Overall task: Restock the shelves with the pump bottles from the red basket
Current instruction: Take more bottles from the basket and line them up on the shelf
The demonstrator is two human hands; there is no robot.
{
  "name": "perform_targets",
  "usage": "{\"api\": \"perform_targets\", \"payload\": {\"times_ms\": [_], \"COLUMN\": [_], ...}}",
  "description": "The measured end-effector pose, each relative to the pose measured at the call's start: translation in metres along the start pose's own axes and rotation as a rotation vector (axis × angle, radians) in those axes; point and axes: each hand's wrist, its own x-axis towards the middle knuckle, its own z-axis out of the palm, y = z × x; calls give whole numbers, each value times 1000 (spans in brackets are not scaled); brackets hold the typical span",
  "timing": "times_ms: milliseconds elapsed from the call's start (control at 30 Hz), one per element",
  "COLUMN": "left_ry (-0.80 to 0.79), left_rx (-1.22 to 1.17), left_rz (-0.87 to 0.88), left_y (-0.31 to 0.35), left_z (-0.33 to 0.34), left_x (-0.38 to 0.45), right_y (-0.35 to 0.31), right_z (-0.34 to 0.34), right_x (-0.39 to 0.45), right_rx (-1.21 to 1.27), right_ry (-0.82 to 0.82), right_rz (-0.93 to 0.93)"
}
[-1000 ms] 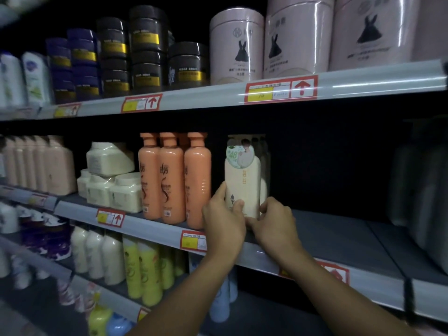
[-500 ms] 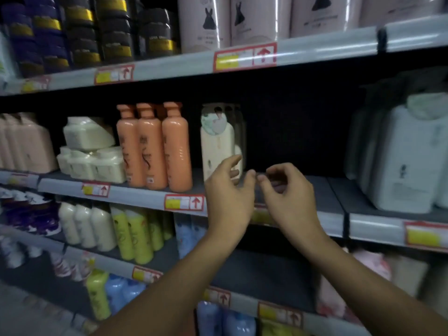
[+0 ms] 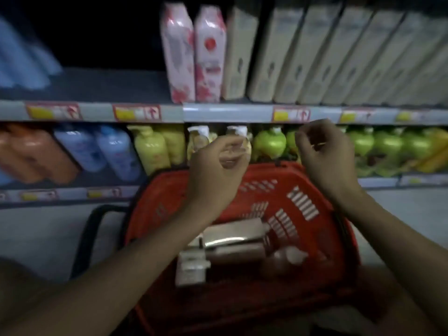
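The red basket (image 3: 303, 190) sits low in front of me on the floor. Inside it lie cream pump bottles (image 3: 232, 241) on their sides, one with its pump head (image 3: 191, 265) toward the left, and a darker bottle (image 3: 281, 263) beside them. My left hand (image 3: 213, 170) hovers above the basket's far rim with fingers loosely curled and nothing in it. Beside it, my right hand (image 3: 324, 156) hangs over the rim's right part, also loosely curled and holding nothing. The view is blurred.
A shelf edge (image 3: 218, 112) with price tags runs across above the hands, carrying pink cartons (image 3: 194, 54) and beige packs (image 3: 315, 52). Below stand blue (image 3: 116, 151), yellow (image 3: 152, 146) and green bottles (image 3: 385, 144). A black basket handle (image 3: 84, 236) arcs at left.
My view has dropped from the upper shelves to the basket. Both hands let go of the cream bottle left on the shelf and came down, now hovering over the red basket.
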Motion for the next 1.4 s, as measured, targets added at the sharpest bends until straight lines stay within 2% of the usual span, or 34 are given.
{"api": "perform_targets", "payload": {"times_ms": [67, 133, 267, 400, 500, 733, 833, 933, 1000, 1100, 1200, 1300, 1333, 1400], "left_ry": [-106, -170, -236, -310, -339, -545, -628, -658, -537, -208, -119, 22, 41, -58], "left_rx": [41, 85, 126, 170, 275, 343, 356, 197, 173, 204, 73, -345, -483, -717], "left_rz": [-80, -124, -243, -362, -387, -463, -443, -448, -411, -239, -187, -371, -449, -535], "left_y": [-21, -36, -56, -78, -94, -119, -124, -125, -119, -103, -80, -50, -39, -13], "left_z": [26, 48, 80, 89, 89, 93, 89, 88, 91, 84, 54, 5, -16, -55], "left_x": [-30, -51, -79, -103, -113, -124, -124, -126, -124, -100, -63, -35, -27, -18], "right_y": [40, 64, 93, 125, 139, 127, 108, 77, 54, 19, -18, -45, -52, -68], "right_z": [-7, -3, 17, 19, 19, 35, 46, 46, 43, 42, 40, 37, 37, 41], "right_x": [-16, -28, -69, -125, -140, -134, -135, -114, -99, -88, -73, -49, -44, -41], "right_rx": [-71, -155, -330, -445, -503, -652, -710, -612, -510, -385, -166, 105, 145, 286], "right_ry": [-51, -196, -579, -1033, -1196, -1110, -869, -573, -417, -309, -254, -191, -224, -427], "right_rz": [115, 179, 102, 178, 196, 105, 103, 155, 210, 188, 122, 55, 37, 105]}}
